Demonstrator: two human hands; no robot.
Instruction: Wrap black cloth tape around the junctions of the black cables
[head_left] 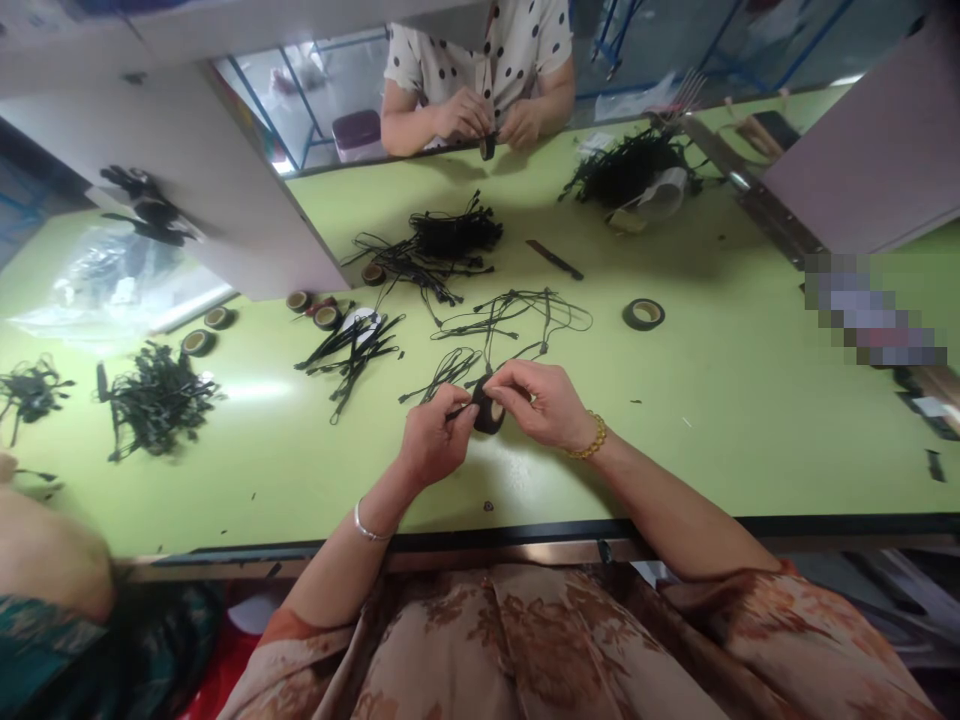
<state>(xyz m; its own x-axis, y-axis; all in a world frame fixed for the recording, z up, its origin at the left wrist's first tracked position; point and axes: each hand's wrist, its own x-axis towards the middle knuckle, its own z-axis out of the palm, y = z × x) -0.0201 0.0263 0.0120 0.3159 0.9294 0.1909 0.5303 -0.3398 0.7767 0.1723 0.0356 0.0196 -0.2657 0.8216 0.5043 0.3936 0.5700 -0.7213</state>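
Close together over the front middle of the table, both my hands are closed in pinches. My left hand (439, 437) grips a thin dark piece that looks like a black cable, mostly covered by the fingers. My right hand (546, 405) pinches the upper edge of a roll of black tape (489, 417), which sits between the two hands. The left fingertips touch the roll's left side. Just beyond my hands lie loose looped black cables (450, 372) and longer thin cables (517, 310). To their left is a small heap of short black cables (356, 355).
Another roll of tape (643, 314) lies to the right on the green table (720, 430). Cable bundles (457, 232) and a dark blade-like strip (555, 260) lie farther back. A co-worker (480, 80) sits opposite, holding tape. A bigger cable pile (161, 400) is at left, near another person's arm (49, 540).
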